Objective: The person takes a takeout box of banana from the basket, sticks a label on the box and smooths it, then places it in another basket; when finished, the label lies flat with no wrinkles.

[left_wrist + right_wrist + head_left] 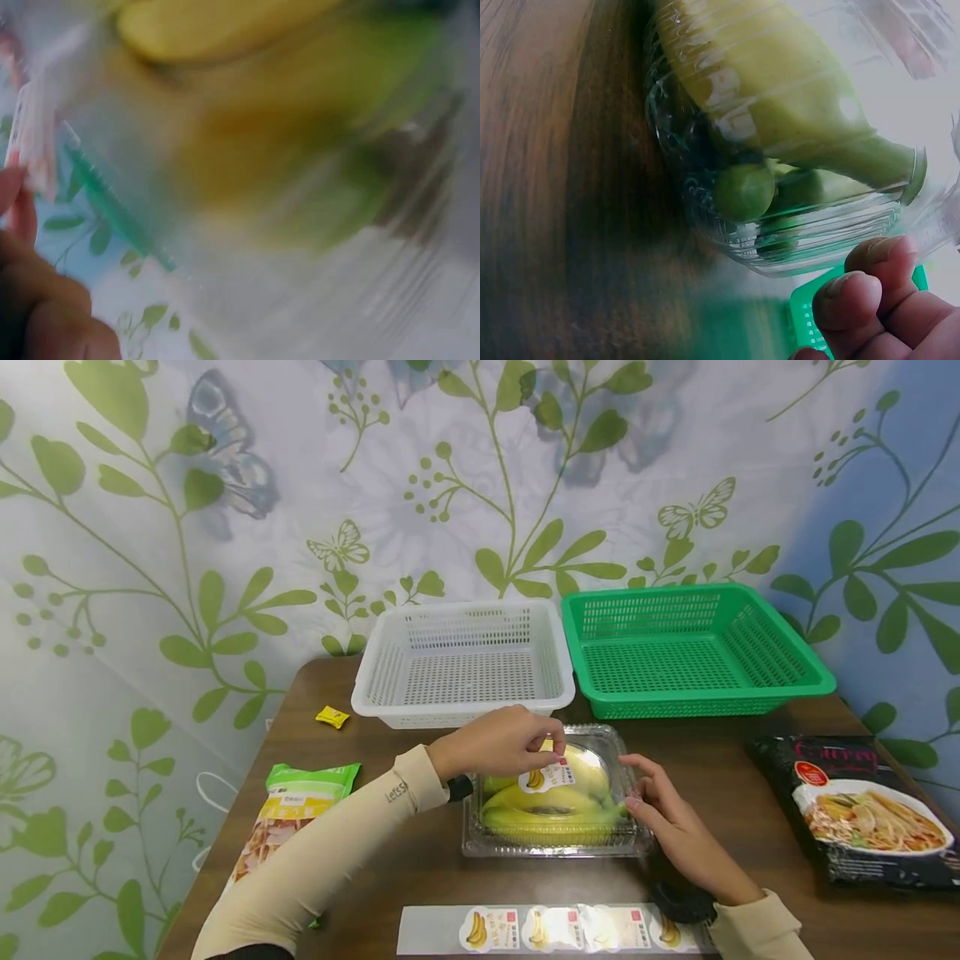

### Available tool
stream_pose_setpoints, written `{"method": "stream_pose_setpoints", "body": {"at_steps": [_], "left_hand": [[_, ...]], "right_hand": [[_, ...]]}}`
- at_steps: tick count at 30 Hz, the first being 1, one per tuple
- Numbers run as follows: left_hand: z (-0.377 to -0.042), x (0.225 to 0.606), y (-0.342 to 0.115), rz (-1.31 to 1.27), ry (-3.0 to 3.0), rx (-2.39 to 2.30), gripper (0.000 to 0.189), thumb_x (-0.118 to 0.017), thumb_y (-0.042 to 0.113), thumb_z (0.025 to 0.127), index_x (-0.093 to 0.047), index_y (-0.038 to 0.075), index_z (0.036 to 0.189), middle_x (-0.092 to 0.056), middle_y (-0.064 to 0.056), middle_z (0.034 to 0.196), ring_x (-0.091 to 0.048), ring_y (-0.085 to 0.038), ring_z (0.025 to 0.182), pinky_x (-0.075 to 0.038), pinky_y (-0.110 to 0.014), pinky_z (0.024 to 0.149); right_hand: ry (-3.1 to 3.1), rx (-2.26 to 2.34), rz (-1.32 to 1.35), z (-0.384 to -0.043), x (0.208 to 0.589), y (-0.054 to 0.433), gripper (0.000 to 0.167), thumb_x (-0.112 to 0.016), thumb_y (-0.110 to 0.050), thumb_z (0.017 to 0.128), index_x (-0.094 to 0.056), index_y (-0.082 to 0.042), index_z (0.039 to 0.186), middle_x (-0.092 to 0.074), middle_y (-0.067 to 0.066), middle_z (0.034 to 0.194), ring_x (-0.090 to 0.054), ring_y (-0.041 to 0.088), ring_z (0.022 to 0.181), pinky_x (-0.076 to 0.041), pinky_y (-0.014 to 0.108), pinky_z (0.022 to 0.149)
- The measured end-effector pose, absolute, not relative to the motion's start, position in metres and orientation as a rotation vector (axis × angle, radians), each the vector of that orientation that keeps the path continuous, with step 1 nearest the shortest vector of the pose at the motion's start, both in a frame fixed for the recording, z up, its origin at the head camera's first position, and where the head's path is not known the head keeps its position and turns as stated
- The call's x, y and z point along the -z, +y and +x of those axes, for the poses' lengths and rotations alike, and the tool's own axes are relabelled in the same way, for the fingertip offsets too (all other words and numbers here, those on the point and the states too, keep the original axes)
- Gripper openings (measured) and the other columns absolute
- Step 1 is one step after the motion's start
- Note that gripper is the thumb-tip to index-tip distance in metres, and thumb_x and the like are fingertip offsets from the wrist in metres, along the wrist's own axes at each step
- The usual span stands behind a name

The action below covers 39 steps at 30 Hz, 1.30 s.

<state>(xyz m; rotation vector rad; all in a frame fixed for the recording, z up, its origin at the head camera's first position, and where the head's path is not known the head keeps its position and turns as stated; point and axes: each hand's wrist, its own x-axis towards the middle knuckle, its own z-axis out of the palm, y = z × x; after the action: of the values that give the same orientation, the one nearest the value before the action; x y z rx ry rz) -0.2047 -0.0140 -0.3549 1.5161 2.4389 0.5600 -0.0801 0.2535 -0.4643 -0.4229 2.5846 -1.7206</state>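
In the head view a clear plastic clamshell box (480,846) with yellow-green bananas (540,814) inside sits on the table. My left hand (501,745) reaches over its lid and pinches a banana-printed label (537,779); whether the label touches the lid cannot be told. Blurred, the same label (36,142) shows at the fingertips in the left wrist view. Beside the box's right edge is my right hand (678,831), its fingers loosely extended and holding nothing. Seen from the right wrist, its fingertips (877,259) are close to the box's ribbed edge.
Behind the box stand a white basket (463,706) and a green basket (705,702). A strip of banana labels (435,930) lies along the front. At left are a snack bag (288,806) and a small yellow packet (332,717); at right, a black noodle pack (862,810).
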Motion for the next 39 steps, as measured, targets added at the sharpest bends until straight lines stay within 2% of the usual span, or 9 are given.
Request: {"method": "stream_pose_setpoints", "body": {"at_steps": [17,23,27,32,39], "left_hand": [[-0.208,0.376,-0.005,1.485,2.489,-0.637,0.006,-0.063,0.025,0.102,-0.068,0.021,0.099,-0.044,0.009,0.054,-0.033,-0.002,0.048,-0.032,-0.022,0.054],[-0.207,0.377,-0.005,1.482,2.505,-0.648,0.007,-0.064,0.026,0.102,-0.068,0.022,0.098,-0.047,0.011,0.054,-0.036,-0.002,0.047,-0.032,-0.021,0.053],[-0.207,0.378,-0.006,1.481,2.502,-0.630,0.007,-0.064,0.025,0.102,-0.068,0.020,0.104,-0.049,0.012,0.053,-0.037,-0.002,0.046,-0.032,-0.022,0.053],[-0.207,0.379,-0.008,1.450,2.495,-0.617,0.017,-0.065,0.025,0.101,-0.068,0.017,0.116,-0.048,0.011,0.054,-0.037,-0.002,0.045,-0.031,-0.022,0.052],[-0.205,0.368,-0.015,1.448,2.548,-0.728,0.016,-0.068,0.025,0.100,-0.070,0.017,0.113,-0.043,0.008,0.059,-0.034,-0.004,0.053,-0.032,-0.022,0.057]], "right_hand": [[2.587,1.731,-0.446,-0.080,0.461,0.253,0.052,-0.049,-0.013,0.109,-0.029,-0.022,0.156,-0.045,0.012,0.081,-0.043,0.018,0.065,-0.038,0.035,0.057],[2.593,1.747,-0.513,-0.081,0.462,0.252,0.053,-0.048,-0.009,0.108,-0.029,-0.019,0.156,-0.042,0.009,0.080,-0.041,0.018,0.062,-0.037,0.034,0.055],[2.581,1.761,-0.519,-0.081,0.462,0.252,0.053,-0.048,-0.008,0.108,-0.028,-0.019,0.156,-0.042,0.009,0.080,-0.042,0.018,0.063,-0.037,0.035,0.055],[2.564,1.755,-0.489,-0.080,0.462,0.252,0.053,-0.048,-0.010,0.109,-0.027,-0.019,0.157,-0.043,0.010,0.081,-0.042,0.020,0.063,-0.038,0.035,0.056],[2.568,1.732,-0.449,-0.080,0.463,0.253,0.052,-0.047,-0.013,0.109,-0.027,-0.021,0.157,-0.043,0.012,0.081,-0.041,0.019,0.063,-0.038,0.035,0.056]]}}
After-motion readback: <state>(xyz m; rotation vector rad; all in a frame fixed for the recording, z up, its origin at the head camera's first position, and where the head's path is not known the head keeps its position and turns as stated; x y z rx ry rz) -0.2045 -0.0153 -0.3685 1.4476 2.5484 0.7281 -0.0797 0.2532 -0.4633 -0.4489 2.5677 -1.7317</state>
